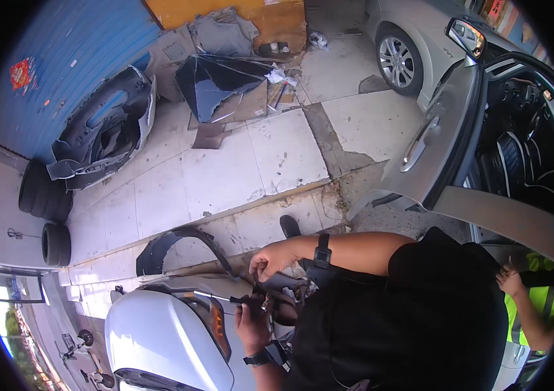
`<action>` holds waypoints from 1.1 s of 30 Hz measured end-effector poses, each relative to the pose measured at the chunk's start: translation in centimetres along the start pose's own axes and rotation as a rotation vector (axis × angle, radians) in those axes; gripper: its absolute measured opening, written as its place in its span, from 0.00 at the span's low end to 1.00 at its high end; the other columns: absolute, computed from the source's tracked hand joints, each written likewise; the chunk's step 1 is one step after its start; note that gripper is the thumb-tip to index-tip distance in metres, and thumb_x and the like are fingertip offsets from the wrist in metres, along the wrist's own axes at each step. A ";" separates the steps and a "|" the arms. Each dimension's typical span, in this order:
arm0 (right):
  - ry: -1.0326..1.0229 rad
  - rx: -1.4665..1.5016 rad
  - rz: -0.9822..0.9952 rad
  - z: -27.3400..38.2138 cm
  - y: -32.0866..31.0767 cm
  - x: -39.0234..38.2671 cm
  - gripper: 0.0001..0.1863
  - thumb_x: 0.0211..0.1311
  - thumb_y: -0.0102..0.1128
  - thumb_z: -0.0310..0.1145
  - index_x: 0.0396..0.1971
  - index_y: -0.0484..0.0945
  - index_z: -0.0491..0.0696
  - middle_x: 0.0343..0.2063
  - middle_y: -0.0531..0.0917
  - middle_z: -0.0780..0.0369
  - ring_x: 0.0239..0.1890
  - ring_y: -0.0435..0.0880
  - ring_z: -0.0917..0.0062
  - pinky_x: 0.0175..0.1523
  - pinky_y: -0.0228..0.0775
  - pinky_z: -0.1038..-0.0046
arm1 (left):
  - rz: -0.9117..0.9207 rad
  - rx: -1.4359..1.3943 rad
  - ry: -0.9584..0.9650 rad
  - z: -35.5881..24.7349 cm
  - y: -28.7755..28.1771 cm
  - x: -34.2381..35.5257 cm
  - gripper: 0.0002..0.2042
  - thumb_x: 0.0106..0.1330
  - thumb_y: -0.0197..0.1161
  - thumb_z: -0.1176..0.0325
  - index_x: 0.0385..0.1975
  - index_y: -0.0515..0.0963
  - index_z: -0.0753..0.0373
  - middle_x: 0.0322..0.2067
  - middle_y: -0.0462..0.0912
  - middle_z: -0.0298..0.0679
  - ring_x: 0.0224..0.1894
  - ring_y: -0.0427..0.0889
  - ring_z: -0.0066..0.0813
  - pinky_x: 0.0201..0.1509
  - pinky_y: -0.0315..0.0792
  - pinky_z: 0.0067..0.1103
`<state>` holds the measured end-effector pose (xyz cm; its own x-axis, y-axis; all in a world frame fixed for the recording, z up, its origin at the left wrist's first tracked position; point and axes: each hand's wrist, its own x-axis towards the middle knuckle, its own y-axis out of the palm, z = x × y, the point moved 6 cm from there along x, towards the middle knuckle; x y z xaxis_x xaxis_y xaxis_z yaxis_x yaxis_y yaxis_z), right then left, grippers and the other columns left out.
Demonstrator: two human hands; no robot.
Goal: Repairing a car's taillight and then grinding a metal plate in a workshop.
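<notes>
My left hand [251, 328], a dark band on its wrist, is closed around the dark handle of a thin tool that looks like a screwdriver [215, 298]. Its pale shaft points left over the white car body [159, 329], near the orange lamp [219, 330]. Just above, my right hand [272, 260] has its fingers curled down in a pinch beside dark parts; whatever sits between the fingertips is hidden. Brownish and dark pieces [284, 309] lie in the opening beside both hands, partly covered by my black shirt.
A curved dark liner [179, 251] lies beyond the white car. A grey car with its door [430, 146] open stands at right, near a person in a yellow vest [540, 303]. A removed bumper [104, 124], tyres [55, 244] and dark panels [215, 85] lie along the wall.
</notes>
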<state>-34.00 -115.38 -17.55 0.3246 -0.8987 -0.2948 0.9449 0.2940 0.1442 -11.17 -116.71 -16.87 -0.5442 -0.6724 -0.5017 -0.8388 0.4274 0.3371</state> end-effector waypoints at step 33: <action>-0.375 0.804 -1.227 35.2 -50.0 -18.5 0.23 0.76 0.46 0.50 0.31 0.79 0.47 0.15 0.68 0.74 0.16 0.63 0.87 0.21 0.56 0.81 | 1.623 1.205 0.222 -38.8 67.9 50.5 0.11 0.65 0.63 0.69 0.43 0.77 0.69 0.36 0.83 0.47 0.41 0.83 0.40 0.49 0.74 0.30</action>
<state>-88.78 -124.87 13.98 -0.7700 -0.5126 -0.3798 0.2998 -0.8162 0.4939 -95.13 -145.09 11.65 -0.7183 0.6582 -0.2253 0.6895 0.6306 -0.3562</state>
